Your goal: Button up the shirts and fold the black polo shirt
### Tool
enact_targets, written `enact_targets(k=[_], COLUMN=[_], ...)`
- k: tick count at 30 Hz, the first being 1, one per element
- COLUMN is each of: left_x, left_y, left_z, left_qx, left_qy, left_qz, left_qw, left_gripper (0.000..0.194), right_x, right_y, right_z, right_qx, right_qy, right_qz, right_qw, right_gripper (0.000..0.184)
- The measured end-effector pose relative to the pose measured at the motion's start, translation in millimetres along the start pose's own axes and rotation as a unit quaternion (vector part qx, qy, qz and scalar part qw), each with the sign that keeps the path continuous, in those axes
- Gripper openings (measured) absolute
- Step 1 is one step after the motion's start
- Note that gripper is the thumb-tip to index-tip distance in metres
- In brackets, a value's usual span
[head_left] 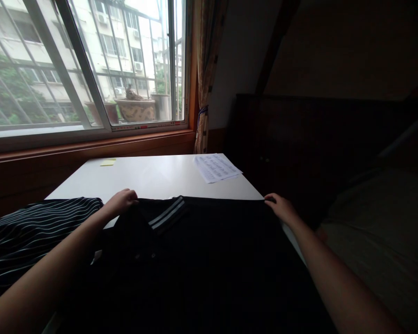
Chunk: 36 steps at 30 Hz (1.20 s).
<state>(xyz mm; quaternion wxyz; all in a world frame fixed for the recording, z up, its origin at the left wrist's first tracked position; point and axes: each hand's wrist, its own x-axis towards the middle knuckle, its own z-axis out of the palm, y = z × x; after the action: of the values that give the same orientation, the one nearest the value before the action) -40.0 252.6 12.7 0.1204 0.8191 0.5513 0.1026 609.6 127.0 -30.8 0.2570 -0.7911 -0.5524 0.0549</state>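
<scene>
A black polo shirt [209, 250] with a grey-striped collar [167, 214] lies spread over the near part of the white table [149, 178]. My left hand [121, 202] is closed on the shirt's far edge just left of the collar. My right hand [281, 207] pinches the shirt's far right corner at the table's right edge. Both arms reach forward across the dark cloth.
A black garment with thin white stripes [31, 232] lies at the table's left. Printed paper sheets [216, 167] rest at the far right corner and a yellow sticky note [107, 162] at the far left. A window and wooden sill run behind; a bed lies right.
</scene>
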Motion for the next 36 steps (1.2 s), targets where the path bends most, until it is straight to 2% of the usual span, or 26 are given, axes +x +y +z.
enact_targets(k=[5,10,15,18,21,23,25,27,31,33,36], left_x=[17.5,19.2,8.3,-5.5,-32.1,-58.2,-88.9,-121.2,-181.9,-209.2,-245.8], left_y=[-25.5,-37.8,-37.0,-23.4,4.0,26.0,45.2,56.4,50.8,38.5,16.2], left_z=[-1.4,5.8,12.3,10.2,7.3,8.3,13.2,22.2,46.3,56.5,64.9], left_qx=[0.040,0.075,0.110,0.115,0.109,0.113,0.124,0.133,0.141,0.147,0.145], left_qy=[0.028,0.053,0.114,0.145,0.161,0.138,0.107,0.085,0.080,0.089,0.112], left_qz=[-0.031,-0.051,-0.060,-0.023,0.104,0.193,0.234,0.238,0.222,0.220,0.200], left_qw=[0.998,0.994,0.986,0.982,0.975,0.965,0.958,0.958,0.961,0.960,0.963], left_gripper=[0.028,0.025,0.028,0.033,0.034,0.031,0.029,0.031,0.042,0.045,0.048], right_x=[32.0,52.3,48.9,34.7,9.9,-14.7,-46.4,-83.1,-151.0,-173.2,-191.1], right_y=[-38.0,-75.4,-103.2,-118.2,-138.7,-155.5,-171.9,-184.0,-183.0,-168.7,-134.2], right_z=[28.1,44.7,45.8,46.3,54.9,65.1,75.7,83.0,78.9,68.6,49.1], right_qx=[-0.022,-0.054,-0.097,-0.119,-0.130,-0.131,-0.127,-0.109,-0.066,-0.057,-0.063], right_qy=[0.034,0.065,0.106,0.114,0.088,0.059,0.030,-0.009,-0.078,-0.093,-0.082], right_qz=[-0.012,-0.016,-0.009,-0.025,-0.078,-0.127,-0.177,-0.244,-0.307,-0.318,-0.303], right_qw=[0.999,0.996,0.990,0.986,0.984,0.981,0.975,0.964,0.946,0.942,0.947], right_gripper=[0.028,0.027,0.031,0.037,0.039,0.039,0.040,0.044,0.044,0.043,0.042])
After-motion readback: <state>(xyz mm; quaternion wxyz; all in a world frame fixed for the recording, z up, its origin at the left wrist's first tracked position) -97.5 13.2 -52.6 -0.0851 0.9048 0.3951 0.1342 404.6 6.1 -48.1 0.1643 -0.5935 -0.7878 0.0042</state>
